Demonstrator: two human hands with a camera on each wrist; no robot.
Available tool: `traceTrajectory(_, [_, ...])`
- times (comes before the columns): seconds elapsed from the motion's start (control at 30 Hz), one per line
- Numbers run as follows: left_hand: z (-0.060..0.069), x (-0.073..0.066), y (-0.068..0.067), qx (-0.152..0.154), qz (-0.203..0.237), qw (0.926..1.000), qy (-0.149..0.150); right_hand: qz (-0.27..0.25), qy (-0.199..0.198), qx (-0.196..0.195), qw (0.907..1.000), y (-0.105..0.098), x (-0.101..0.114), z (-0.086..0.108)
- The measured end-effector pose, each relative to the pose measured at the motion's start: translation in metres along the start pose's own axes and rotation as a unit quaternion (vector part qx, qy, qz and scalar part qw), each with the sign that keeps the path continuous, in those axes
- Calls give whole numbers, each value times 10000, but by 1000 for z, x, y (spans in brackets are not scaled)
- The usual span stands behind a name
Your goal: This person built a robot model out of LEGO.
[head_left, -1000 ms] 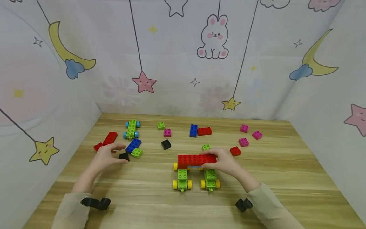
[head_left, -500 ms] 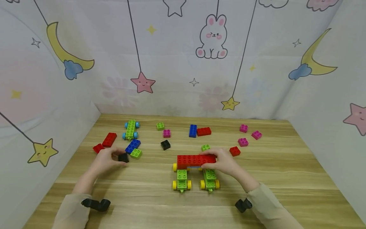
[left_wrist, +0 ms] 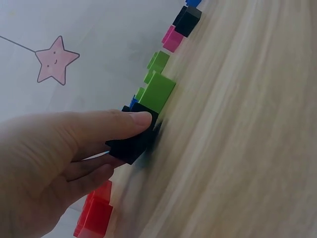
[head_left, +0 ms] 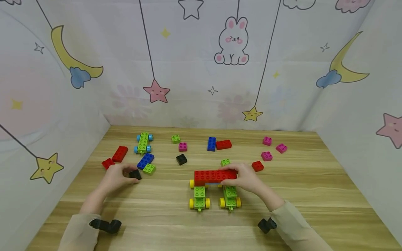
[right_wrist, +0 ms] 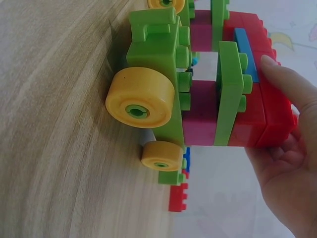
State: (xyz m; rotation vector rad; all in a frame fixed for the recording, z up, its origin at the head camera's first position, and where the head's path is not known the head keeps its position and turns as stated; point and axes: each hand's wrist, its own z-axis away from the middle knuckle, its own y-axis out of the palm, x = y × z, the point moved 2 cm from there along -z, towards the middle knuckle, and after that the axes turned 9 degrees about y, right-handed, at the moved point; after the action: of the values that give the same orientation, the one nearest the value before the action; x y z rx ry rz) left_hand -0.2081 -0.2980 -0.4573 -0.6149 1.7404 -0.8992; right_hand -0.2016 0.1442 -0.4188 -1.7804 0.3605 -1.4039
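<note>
Left hand (head_left: 114, 179), left side of table (head_left: 163, 223): thumb and fingers drawn together in a pinch on a black brick (head_left: 135, 174); this brick sits just left of and nearer than a small green brick (head_left: 149, 169), with a blue brick (head_left: 146, 161) farther back; contact between black brick and table cannot be told. Right hand (head_left: 245, 177), right of centre: grips the right part of the red top row (head_left: 205, 177), thumb on its near face, parted only by the row; the row tops a brick structure on green bases (head_left: 199, 203) with yellow wheels (right_wrist: 140, 97); right wrist view shows magenta bricks (right_wrist: 199, 106) above the bases; a second black brick (head_left: 181, 159) lies between the hands, farther back; a lone red brick (head_left: 258, 166) lies right of the structure.
</note>
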Motion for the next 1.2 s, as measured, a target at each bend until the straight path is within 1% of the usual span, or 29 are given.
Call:
traceTrajectory(0.17, [0, -12, -5, -24, -8, 10000, 90, -24, 23, 9, 10000, 0, 2, 1])
traceTrajectory(0.27, [-2, -22, -9, -25, 53, 9995, 296, -39, 67, 16, 10000, -1, 3, 1])
traceTrajectory(0.4, [-6, -41, -12, -99, 116, 9981, 598, -46, 161, 26, 9999, -1, 4, 2])
traceTrajectory(0.6, [-14, -71, -12, -355, 260, 9933, 1066, -20, 165, 13, 9999, -1, 4, 1])
traceTrajectory(0.7, [-18, -85, -7, -510, 311, 9908, 1212, -4, 136, 1, 9999, -1, 3, 1])
traceTrajectory(0.77, [-22, -93, -2, -562, 358, 9890, 1323, -6, 138, -9, 9999, -1, 3, 1])
traceTrajectory(0.83, [-26, -102, 4, -565, 413, 9876, 1408, -14, 143, -18, 9999, -1, 3, 2])
traceTrajectory(0.9, [-29, -111, 11, -560, 495, 9850, 1555, -10, 149, -28, 9999, -1, 3, 2])
traceTrajectory(1.03, [-34, -128, 22, -659, 535, 9775, 1930, -5, 129, -23, 9999, -1, 3, 1])
traceTrajectory(1.2, [-38, -144, 32, -710, 650, 9674, 2344, -38, 82, -20, 10000, 0, 3, 1])
